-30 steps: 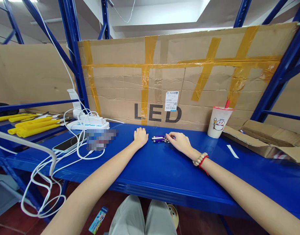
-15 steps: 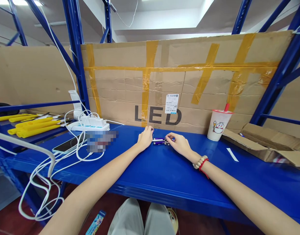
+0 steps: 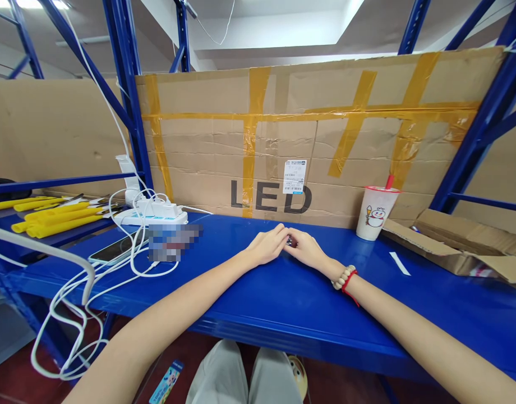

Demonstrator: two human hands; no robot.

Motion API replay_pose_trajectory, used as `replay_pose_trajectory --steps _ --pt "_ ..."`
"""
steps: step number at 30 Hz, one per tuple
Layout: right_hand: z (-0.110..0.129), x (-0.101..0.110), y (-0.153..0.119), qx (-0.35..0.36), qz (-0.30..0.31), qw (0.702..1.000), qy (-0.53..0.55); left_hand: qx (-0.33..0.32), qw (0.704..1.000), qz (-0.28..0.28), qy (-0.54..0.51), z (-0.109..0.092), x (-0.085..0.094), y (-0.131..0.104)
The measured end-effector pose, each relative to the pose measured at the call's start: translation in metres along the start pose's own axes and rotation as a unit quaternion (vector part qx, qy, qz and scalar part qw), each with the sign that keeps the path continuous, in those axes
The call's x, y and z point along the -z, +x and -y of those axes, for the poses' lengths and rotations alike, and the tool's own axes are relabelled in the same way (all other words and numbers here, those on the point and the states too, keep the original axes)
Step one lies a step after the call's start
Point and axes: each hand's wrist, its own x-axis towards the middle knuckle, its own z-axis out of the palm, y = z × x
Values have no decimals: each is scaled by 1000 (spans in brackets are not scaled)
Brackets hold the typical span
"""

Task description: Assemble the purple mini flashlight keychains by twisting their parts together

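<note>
My left hand (image 3: 268, 245) and my right hand (image 3: 305, 247) meet over the middle of the blue table (image 3: 258, 297), fingertips touching. Both have their fingers bent and closed. Between them, mostly covered by the fingers, shows a small dark, shiny object (image 3: 291, 241); its shape is too hidden to make out. A beaded bracelet and a red cord circle my right wrist.
On the right stand a white cup (image 3: 376, 214) with a red straw, a paper strip (image 3: 399, 263) and an open cardboard box (image 3: 464, 255). At left lie a phone (image 3: 119, 249), a power strip (image 3: 157, 213), white cables and yellow-handled tools (image 3: 64, 217). Cardboard (image 3: 207, 151) stands behind.
My left hand has moved right, up against my right hand. The purple, shiny items that showed between the hands are now almost wholly covered by the fingers.
</note>
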Motion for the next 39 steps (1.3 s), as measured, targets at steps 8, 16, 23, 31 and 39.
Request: replay_pose_trajectory --steps 8,16,23,31,39 --pt "-1 0 -1 16 -5 1000 -22 35 999 -39 -14 1 -2 -1" --pt "0 3 0 14 -5 1000 -11 119 990 -62 -36 1 -2 0" --pt "2 5 -1 -5 -36 999 1 157 984 -77 -24 5 -7 1" --pt "-5 2 0 12 -61 997 48 174 983 -57 11 7 -9 2" --pt "-4 1 0 15 -70 996 62 176 981 -77 -32 5 -9 1"
